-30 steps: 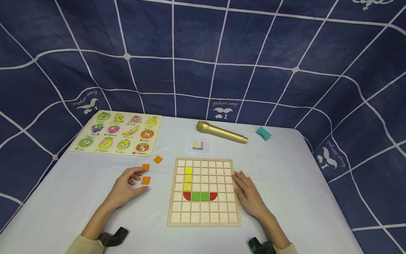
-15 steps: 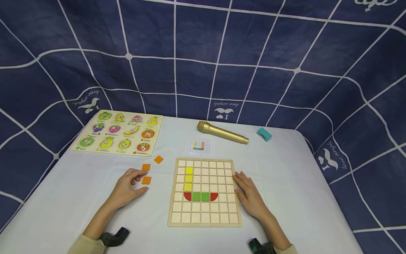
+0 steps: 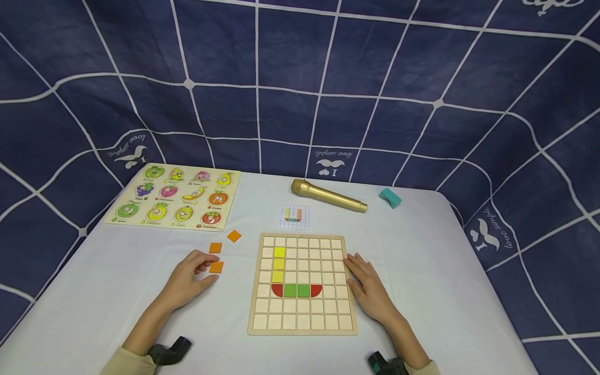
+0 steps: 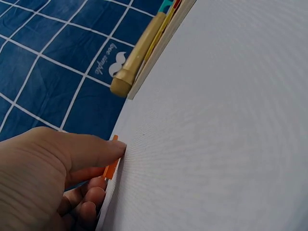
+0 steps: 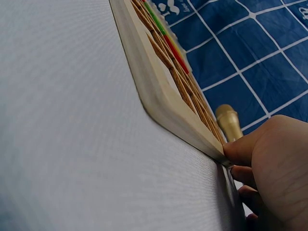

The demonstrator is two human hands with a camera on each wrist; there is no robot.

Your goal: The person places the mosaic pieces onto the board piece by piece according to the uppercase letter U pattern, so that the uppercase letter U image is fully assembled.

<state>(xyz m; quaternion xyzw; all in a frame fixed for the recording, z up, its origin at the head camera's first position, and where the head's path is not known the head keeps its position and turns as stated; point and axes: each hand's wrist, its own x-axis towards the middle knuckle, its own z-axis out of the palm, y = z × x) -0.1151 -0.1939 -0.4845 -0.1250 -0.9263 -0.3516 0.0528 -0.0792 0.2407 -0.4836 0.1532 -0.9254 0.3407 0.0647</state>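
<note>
The left hand's forefinger has slid down from the upper orange tile to the lower one. Head view: that tile lies between the board and the desk's left edge, likely light, stiff, best pinched by opposite sides. Left wrist: the hand is half open around orange, unclosed. Right wrist: the right hand, relaxed, touches the board's right edge.
</note>
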